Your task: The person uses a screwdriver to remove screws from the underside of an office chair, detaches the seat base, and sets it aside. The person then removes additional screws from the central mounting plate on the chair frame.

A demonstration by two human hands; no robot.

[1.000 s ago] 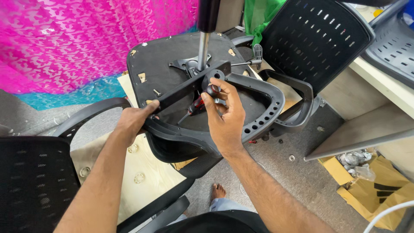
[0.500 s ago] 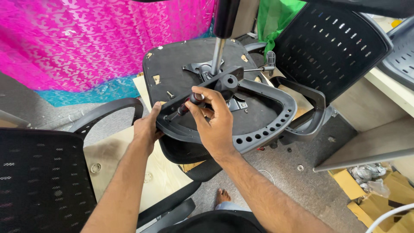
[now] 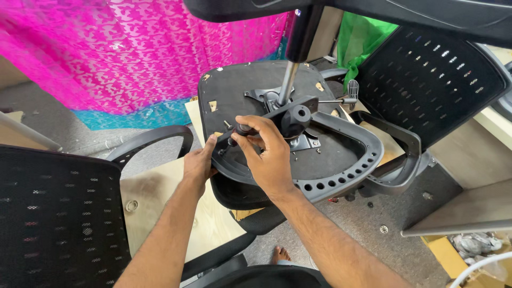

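Two bare forearms reach up from the bottom of the frame toward an upturned office chair seat (image 3: pixel 250 90), its black underside facing the camera. The left hand (image 3: pixel 198 162) is closed around the near-left edge of a grey perforated armrest frame (image 3: pixel 352 170) that loops over the seat, thumb on top and fingers wrapped under the rim. The right hand (image 3: pixel 266 152) lies over the same frame just to the right, wrist bent, fingertips pinched around a small dark knob (image 3: pixel 244 128) at the end of a black bar that runs to a round hub (image 3: pixel 296 116). The two hands almost touch. Beneath them lies a pale wooden board (image 3: pixel 160 213) on the floor, and a bare foot (image 3: pixel 277 254) shows below the right forearm. A mesh chair back (image 3: pixel 53 213) crowds the near left, with a curved black armrest (image 3: pixel 149 140) just beyond it, leaving little room on that side. To the right, a second armrest loop (image 3: pixel 400 160) and another mesh backrest (image 3: pixel 432 80) close in, with grey floor open between them and a low beige panel (image 3: pixel 469 213). From the seat's metal plate (image 3: pixel 266 98) a chrome gas cylinder (image 3: pixel 288 80) rises toward the chair base (image 3: pixel 373 13) overhead. Behind, a pink lace curtain (image 3: pixel 106 53) and green cloth (image 3: pixel 362 42) fill the background.
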